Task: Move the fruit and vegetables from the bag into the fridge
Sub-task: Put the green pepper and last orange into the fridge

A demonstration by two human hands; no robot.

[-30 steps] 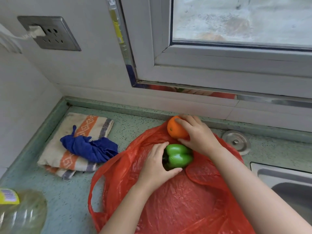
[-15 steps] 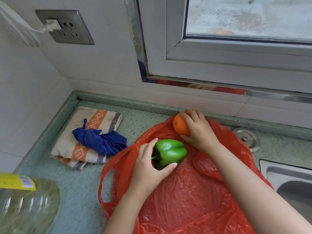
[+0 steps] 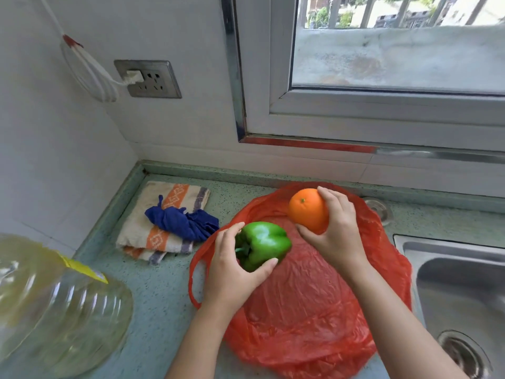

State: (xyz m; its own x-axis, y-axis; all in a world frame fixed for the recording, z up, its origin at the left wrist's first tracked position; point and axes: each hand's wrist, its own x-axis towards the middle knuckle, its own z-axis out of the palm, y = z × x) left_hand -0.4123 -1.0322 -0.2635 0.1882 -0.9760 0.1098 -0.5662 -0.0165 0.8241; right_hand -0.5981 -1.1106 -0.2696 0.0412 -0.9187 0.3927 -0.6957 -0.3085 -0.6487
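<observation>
A red plastic bag (image 3: pixel 306 310) lies flattened on the speckled green counter (image 3: pixel 161 291), and everything else sits around it. Left of the bag, near the corner of the wall, a folded striped towel (image 3: pixel 164 214) lies flat with a crumpled blue cloth (image 3: pixel 183 221) on top of it; the cloth's near end comes just beside the bag's edge. Further left of the bag, at the frame's lower corner, a large clear bottle (image 3: pixel 54 302) of yellowish liquid with a yellow label lies blurred. Right of the bag a steel sink (image 3: pixel 459 283) is set into the counter, with its drain visible low in the basin, and a round metal cap (image 3: pixel 378 209) sits on the counter just behind the bag's far right edge. Behind the bag rises the tiled wall with a window (image 3: pixel 382 64) above it, and off to the left of that a wall socket (image 3: pixel 147 79) with a white plug and looped cord. Nothing lies between the hands and the bag. The left hand (image 3: pixel 232 269) holds a green bell pepper (image 3: pixel 262 246) above the bag's left part, fingers (image 3: pixel 228 233) curled over its stem end and thumb pressed under its near side. The right hand (image 3: pixel 336 231) holds an orange (image 3: pixel 308 210) above the bag's far edge, fingers wrapped round its right side and thumb under it. The two pieces of produce are near each other but apart.
</observation>
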